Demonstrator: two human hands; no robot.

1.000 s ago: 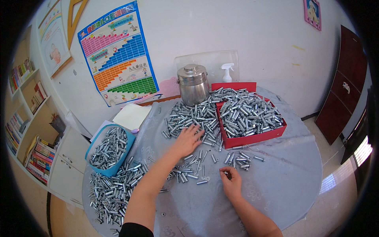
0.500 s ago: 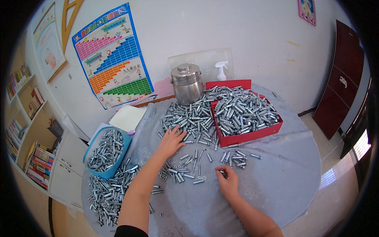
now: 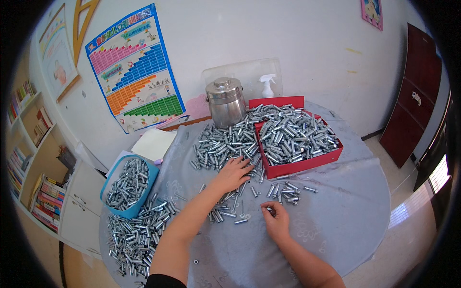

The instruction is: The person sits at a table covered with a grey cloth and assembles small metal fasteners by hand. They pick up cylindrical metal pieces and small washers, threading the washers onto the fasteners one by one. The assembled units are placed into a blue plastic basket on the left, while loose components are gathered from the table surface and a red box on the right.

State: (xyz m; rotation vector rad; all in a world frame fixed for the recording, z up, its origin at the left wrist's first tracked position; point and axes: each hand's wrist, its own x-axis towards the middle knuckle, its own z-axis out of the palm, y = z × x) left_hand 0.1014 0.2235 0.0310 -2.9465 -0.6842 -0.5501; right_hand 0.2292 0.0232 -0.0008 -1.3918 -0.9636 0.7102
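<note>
Stiff, probably slippery handling

The left hand [image 3: 234, 175] spreads open over loose silver metal cylinders [image 3: 223, 144] piled on the grey-clothed round counter [image 3: 345, 211]; the right hand [image 3: 275, 220] curls around a small, mostly hidden piece [image 3: 270, 209]. Best pinch cylinders mid-barrel.

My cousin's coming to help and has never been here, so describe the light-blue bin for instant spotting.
Start at the big table under the grey cloth and go to its left side. Just on the near side of the pale flat sheet, find a light-blue, open-topped bin full of silvery metal bolts. The other bolt-filled container, right of it, is red.
</note>
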